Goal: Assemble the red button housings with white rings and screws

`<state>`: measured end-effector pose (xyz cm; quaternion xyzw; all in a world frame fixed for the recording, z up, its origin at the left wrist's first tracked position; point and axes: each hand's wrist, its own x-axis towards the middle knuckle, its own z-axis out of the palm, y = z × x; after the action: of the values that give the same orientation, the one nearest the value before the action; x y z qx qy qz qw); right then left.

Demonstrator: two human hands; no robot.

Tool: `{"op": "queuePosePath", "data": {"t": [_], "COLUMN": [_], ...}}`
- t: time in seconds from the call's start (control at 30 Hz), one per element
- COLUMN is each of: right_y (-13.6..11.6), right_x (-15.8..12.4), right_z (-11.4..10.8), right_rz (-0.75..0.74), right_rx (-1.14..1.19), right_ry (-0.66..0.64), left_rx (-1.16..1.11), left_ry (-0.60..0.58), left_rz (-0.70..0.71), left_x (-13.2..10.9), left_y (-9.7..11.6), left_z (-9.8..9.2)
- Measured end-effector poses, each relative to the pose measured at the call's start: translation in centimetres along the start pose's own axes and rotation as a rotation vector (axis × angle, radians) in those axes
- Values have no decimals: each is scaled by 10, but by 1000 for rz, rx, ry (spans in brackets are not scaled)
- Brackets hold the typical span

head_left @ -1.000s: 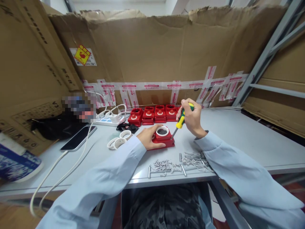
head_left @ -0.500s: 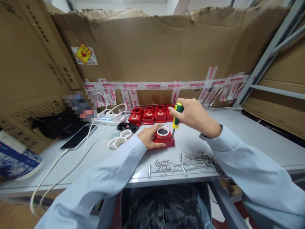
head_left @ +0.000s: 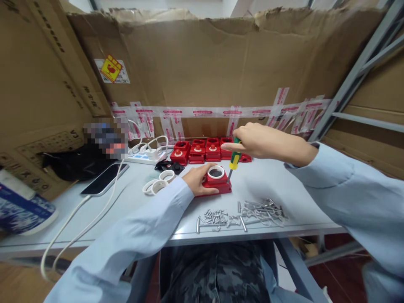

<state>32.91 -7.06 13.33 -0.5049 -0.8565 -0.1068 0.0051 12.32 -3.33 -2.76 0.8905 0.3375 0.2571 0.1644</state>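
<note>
On the table, a red housing [head_left: 217,189] carries a white ring [head_left: 216,172] around its dark round opening. My left hand [head_left: 200,180] grips the housing from its left side, thumb along the near face. Above its right end, my right hand [head_left: 252,142] is closed on the handle of a green-and-yellow screwdriver [head_left: 234,160]. The shaft slants down, and its tip meets the housing's right corner; a screw there is too small to make out. Small screws [head_left: 215,217] lie in a pile nearer me, beside longer metal pins and hooks [head_left: 265,211].
Several similar red housings [head_left: 197,151] stand in a row at the back. Loose white rings [head_left: 159,184] lie left of my left hand, near a black part [head_left: 169,167]. Further left are a power strip [head_left: 145,156], a phone [head_left: 105,180] and white cables. Cardboard [head_left: 195,63] walls the back.
My right hand has turned over the screwdriver handle, with the wrist and forearm swung up and to the right. The left hand and the red housing stay in place.
</note>
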Motion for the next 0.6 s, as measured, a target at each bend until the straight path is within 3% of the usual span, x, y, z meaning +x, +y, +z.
{"op": "queuePosePath", "data": {"t": [0.17, 0.33, 0.4, 0.53, 0.6], "right_y": [2, 12, 9, -1, -4], "right_x": [0, -8, -7, 1, 6], "right_z": [-6, -9, -7, 0, 2], "right_rz": [-201, -305, -259, 19, 52], "right_rx": [120, 260, 239, 4, -33], "right_ry": [-66, -172, -124, -18, -2], "left_rx": [15, 21, 19, -1, -6], "left_ry": [-12, -11, -20, -23, -17], "left_rz": [-1, -6, 3, 12, 3], "left_x": [-1, 0, -1, -1, -1], "left_y": [1, 3, 4, 7, 7], "left_z": [-1, -2, -3, -5, -5]}}
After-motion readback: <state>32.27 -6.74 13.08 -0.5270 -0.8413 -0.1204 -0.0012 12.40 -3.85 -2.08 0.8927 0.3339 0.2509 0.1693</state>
